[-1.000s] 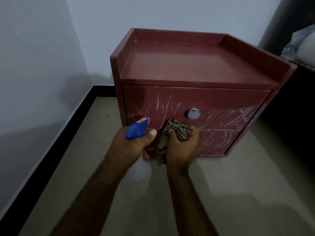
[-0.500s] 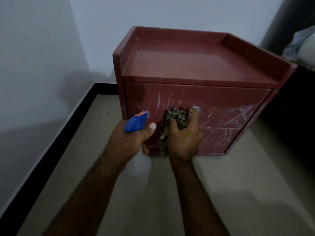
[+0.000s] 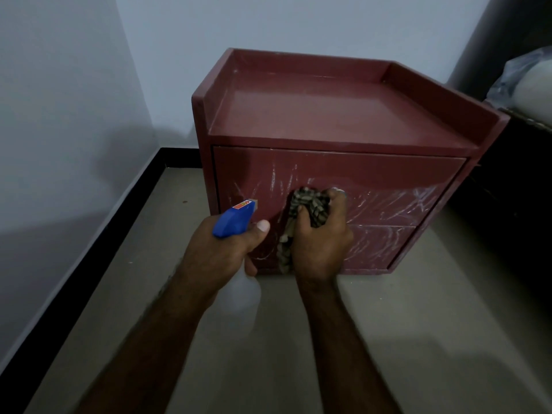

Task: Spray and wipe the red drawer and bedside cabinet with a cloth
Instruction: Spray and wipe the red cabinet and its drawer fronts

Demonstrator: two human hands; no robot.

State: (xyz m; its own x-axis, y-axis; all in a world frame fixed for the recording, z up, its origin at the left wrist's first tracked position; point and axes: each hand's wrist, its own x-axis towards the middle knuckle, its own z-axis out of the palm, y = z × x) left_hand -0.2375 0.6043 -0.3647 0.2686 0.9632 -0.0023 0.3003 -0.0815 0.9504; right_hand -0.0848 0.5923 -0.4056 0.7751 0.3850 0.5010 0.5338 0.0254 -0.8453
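One spray bottle [image 3: 235, 224], held upright, nozzle [image 3: 252, 202] facing the red drawer [image 3: 388, 179].

The red bedside cabinet [image 3: 298, 112] stands on the floor in a corner, its top rimmed on three sides. Its upper drawer [image 3: 388, 180] is closed, the front streaked with white marks. A checked cloth [image 3: 310, 204], bunched in the right hand [image 3: 322, 240], lies against that front. The left hand [image 3: 218, 255] holds a blue-headed spray bottle [image 3: 234, 221] just beside it.
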